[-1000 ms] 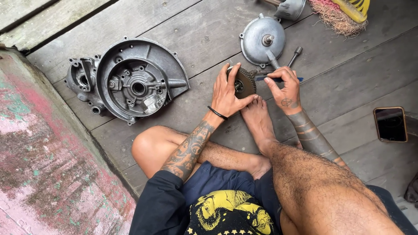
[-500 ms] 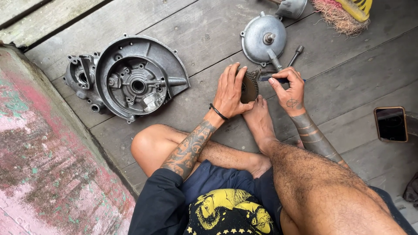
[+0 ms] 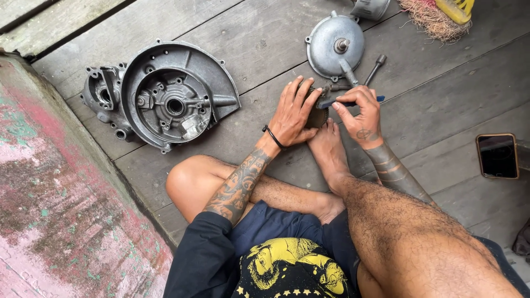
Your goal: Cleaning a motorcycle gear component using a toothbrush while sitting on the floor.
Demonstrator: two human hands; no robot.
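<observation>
I see a small dark metal part (image 3: 317,117) on the wooden floor (image 3: 441,99), just ahead of the toes of a bare foot (image 3: 327,148) and mostly hidden, so I cannot make out what it is. My left hand (image 3: 292,113) lies over it with the fingers (image 3: 301,94) spread flat, pressing it down. My right hand (image 3: 359,113) has its fingers pinched closed around a thin blue-handled tool (image 3: 348,102) whose tip meets the part. Beyond lie one round grey cover (image 3: 331,47) and one socket wrench (image 3: 375,66). One large engine casing (image 3: 165,99) lies well to the left, one phone (image 3: 498,155) to the right, one broom (image 3: 436,14) cut off at the top.
</observation>
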